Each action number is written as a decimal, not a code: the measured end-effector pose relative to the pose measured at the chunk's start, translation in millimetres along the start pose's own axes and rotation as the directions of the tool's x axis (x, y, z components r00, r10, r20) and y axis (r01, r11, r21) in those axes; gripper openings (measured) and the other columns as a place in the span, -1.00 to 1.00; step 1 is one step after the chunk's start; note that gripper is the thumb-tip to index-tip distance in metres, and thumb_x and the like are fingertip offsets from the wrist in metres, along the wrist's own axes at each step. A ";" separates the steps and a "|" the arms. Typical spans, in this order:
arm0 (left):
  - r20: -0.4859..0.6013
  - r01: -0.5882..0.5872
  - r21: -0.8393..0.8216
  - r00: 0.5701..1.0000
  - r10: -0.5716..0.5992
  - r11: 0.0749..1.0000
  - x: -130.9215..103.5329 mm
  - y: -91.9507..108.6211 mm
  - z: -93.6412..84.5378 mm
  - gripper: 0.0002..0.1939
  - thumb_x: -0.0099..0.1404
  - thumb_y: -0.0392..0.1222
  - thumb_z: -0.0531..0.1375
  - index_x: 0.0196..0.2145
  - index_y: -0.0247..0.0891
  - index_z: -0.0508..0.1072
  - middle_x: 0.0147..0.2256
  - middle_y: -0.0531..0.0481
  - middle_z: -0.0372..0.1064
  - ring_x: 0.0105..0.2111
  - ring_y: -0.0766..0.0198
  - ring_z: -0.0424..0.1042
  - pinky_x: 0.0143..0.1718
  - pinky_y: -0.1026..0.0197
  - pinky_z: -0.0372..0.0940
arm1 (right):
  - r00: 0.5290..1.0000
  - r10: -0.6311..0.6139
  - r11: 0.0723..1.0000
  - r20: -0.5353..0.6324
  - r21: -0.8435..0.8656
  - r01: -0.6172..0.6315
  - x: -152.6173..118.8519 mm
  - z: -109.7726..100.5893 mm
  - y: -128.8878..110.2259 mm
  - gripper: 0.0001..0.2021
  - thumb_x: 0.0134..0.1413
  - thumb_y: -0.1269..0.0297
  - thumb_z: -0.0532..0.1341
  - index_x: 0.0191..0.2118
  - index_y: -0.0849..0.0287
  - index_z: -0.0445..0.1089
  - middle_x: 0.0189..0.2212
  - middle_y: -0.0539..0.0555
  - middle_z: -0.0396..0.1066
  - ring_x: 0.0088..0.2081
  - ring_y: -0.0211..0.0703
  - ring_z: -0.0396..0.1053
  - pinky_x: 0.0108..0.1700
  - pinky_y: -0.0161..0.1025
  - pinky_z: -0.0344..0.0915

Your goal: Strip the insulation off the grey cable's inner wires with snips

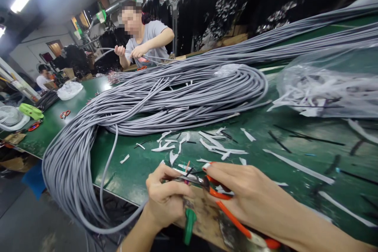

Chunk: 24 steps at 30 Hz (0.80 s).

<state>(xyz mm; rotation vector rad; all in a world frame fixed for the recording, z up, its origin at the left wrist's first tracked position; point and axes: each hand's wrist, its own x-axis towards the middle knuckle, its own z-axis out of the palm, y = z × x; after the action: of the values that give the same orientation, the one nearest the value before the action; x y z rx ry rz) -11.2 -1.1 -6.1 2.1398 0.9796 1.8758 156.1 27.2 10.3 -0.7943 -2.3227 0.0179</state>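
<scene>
My left hand [167, 195] is closed on the end of a grey cable [122, 227], which loops in from the bundle at the left. Thin coloured inner wires and a white strip show at its fingertips. In my right hand [242, 189] are orange-handled scissors [217, 193], their metal blades at those wires beside my left fingers. The blade tips are partly hidden. Below the hands lies a worn wooden board [206, 214]. A green handle-like piece [189, 226] stands at its left, and an orange tool handle [234, 218] runs under my right hand.
A large grey cable bundle [177, 102] spans the green table [132, 181] and hangs over its front edge. White and black scraps [218, 147] lie around, with a plastic bag [330, 86] at right. Across the table a person [152, 43] handles cable. Other scissors [65, 114] lie left.
</scene>
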 end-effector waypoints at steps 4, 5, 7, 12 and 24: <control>-0.015 0.013 0.002 1.000 -0.013 1.000 -0.9 -0.3 0.0 -0.74 0.08 -0.49 0.09 -0.64 -0.28 0.43 -0.50 0.02 0.27 -0.58 0.44 0.29 -0.62 0.41 0.19 | 1.000 0.029 0.997 0.006 0.071 -0.029 0.5 -0.1 0.7 -0.79 -0.14 0.51 -0.04 -0.63 0.09 -0.02 -0.75 -0.10 0.06 -0.71 -0.32 -0.02 -0.64 -0.34 -0.04; -0.020 0.015 0.000 1.000 -0.015 1.000 -1.0 -0.2 0.1 -0.75 0.08 -0.49 0.10 -0.64 -0.28 0.44 -0.50 0.03 0.27 -0.57 0.44 0.30 -0.61 0.41 0.21 | 0.999 0.038 0.995 -0.005 0.095 -0.037 1.1 -0.1 1.1 -0.77 -0.12 0.51 -0.04 -0.64 0.09 -0.05 -0.76 -0.12 0.03 -0.71 -0.32 -0.04 -0.64 -0.34 -0.05; -0.027 0.016 -0.007 1.000 -0.016 1.000 -1.0 0.3 0.4 -0.75 0.08 -0.49 0.11 -0.64 -0.28 0.43 -0.50 0.03 0.28 -0.56 0.44 0.32 -0.60 0.42 0.23 | 0.995 0.082 0.987 -0.050 0.141 -0.074 2.6 -0.1 2.4 -0.73 -0.03 0.47 -0.02 -0.65 0.08 -0.08 -0.76 -0.13 -0.04 -0.71 -0.33 -0.06 -0.64 -0.34 -0.05; -0.038 0.062 -0.054 0.997 -0.064 0.997 -1.3 1.5 -0.9 -0.78 0.11 -0.48 0.12 -0.53 -0.25 0.48 -0.50 0.03 0.34 -0.56 0.41 0.34 -0.56 0.39 0.26 | 0.962 0.264 0.957 -0.069 0.143 -0.252 3.7 1.9 11.4 -0.64 0.08 0.26 0.03 -0.66 0.08 -0.11 -0.76 -0.11 -0.03 -0.71 -0.30 -0.01 -0.64 -0.33 -0.03; 0.315 0.594 -0.472 0.804 -0.504 0.652 -22.7 16.9 -27.6 -0.58 0.16 0.11 0.19 -0.21 -0.29 0.54 -0.47 -0.16 0.50 -0.73 0.43 0.24 -0.72 0.38 0.14 | 0.936 0.328 0.945 0.132 -0.026 -0.327 0.7 9.8 30.1 -0.72 -0.05 0.28 0.08 -0.71 0.06 0.14 -0.80 0.01 0.26 -0.74 -0.09 0.26 -0.66 -0.29 0.04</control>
<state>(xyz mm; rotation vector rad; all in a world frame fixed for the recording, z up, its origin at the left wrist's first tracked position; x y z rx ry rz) -30.7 -35.2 -10.8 1.4018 0.7957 1.4188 166.0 54.0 -3.4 -1.2079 -2.2872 0.2201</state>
